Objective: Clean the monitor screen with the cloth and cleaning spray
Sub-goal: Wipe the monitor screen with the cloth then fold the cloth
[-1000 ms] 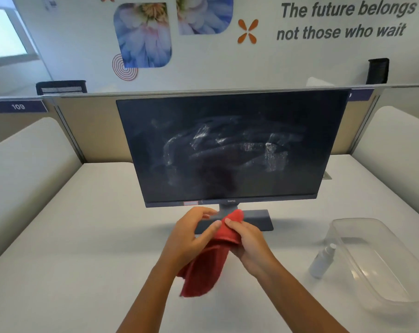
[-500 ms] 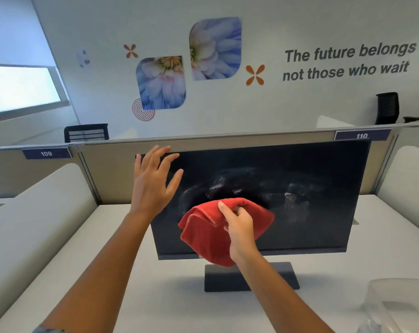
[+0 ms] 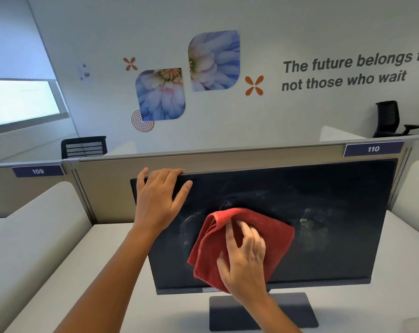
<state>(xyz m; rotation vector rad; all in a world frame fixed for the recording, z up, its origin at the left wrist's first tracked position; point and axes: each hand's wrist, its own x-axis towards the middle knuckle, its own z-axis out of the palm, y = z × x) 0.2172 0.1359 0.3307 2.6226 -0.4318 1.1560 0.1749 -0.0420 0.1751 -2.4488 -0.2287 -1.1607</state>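
The left hand (image 3: 155,203) grips the top left edge of the black flat monitor (image 3: 323,200) on the white tabletop (image 3: 95,272). The right hand (image 3: 244,263) presses the red terry cloth (image 3: 275,239) flat, fingers spread, against the smeared screen's lower middle.

Monitor (image 3: 323,212) stood upright on desk (image 3: 59,272), dark screen w/ whitish smears at centre & right. Red cloth (image 3: 273,239), folded, lay pressed flat vs lower-centre of screen, overlapping the bottom bezel.
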